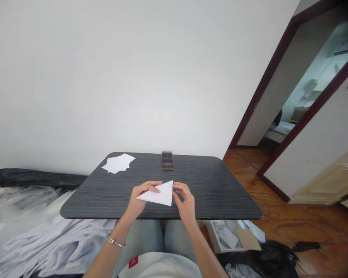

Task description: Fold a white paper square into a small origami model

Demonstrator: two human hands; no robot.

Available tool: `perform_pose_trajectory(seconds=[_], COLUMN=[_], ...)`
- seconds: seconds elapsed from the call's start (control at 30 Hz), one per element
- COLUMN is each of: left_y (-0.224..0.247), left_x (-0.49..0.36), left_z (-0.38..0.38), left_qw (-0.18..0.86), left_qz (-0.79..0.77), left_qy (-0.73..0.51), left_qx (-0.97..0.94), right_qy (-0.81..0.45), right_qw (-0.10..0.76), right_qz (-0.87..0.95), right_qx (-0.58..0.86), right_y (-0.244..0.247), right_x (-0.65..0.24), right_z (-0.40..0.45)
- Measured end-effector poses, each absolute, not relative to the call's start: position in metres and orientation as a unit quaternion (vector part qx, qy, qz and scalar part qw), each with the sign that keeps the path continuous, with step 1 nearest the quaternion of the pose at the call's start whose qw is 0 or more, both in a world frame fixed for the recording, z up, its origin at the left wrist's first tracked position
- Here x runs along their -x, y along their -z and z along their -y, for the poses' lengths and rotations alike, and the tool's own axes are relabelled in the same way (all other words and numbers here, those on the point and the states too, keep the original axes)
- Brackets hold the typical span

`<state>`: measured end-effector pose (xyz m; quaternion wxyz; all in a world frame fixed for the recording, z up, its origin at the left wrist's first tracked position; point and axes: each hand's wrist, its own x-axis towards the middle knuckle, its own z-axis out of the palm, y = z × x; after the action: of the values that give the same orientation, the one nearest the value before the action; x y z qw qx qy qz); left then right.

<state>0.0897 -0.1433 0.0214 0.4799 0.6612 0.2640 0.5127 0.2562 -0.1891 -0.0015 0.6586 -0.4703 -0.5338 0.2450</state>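
A white paper folded into a triangle (162,194) is held just above the dark table, near its front edge. My left hand (140,195) grips its left part, with the thumb and fingers on the paper. At the triangle's right edge is my right hand (185,197), its fingers curved and the thumb and index finger apart, close to the upper right corner. Whether those fingertips touch the paper is hard to tell. Several white paper sheets (118,163) lie in a loose pile at the table's back left.
On the dark table (214,189), a phone-like device (167,160) stands at the back middle. An open box (224,237) with papers sits below on the right, beside black bags (278,256). White cloth (63,245) lies at the lower left. A wall rises behind the table.
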Motion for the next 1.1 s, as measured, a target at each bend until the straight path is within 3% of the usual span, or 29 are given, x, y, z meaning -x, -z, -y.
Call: perform_pose_trajectory(seconds=[0.17, 0.4, 0.57, 0.73, 1.1], left_y=[-0.021, -0.023, -0.027, -0.032, -0.025], left_x=[-0.089, -0.090, -0.093, -0.090, -0.091], left_z=[0.146, 0.147, 0.148, 0.148, 0.143], left_qw=[0.462, 0.408, 0.521, 0.645, 0.560], left_qz=[-0.260, -0.259, -0.312, -0.328, -0.385], left_qy=[-0.519, -0.529, -0.545, -0.434, -0.420], left_qx=[-0.670, -0.698, -0.578, -0.536, -0.602], right_qy=[-0.341, -0.444, -0.416, -0.371, -0.370], right_qw=[0.676, 0.619, 0.623, 0.602, 0.604], right_qz=[0.476, 0.489, 0.484, 0.511, 0.517], right_qx=[0.447, 0.426, 0.451, 0.489, 0.480], right_y=[0.003, -0.005, -0.004, -0.003, -0.001], right_x=[-0.256, -0.249, -0.251, -0.257, -0.256], right_z=[0.190, 0.200, 0.199, 0.199, 0.193])
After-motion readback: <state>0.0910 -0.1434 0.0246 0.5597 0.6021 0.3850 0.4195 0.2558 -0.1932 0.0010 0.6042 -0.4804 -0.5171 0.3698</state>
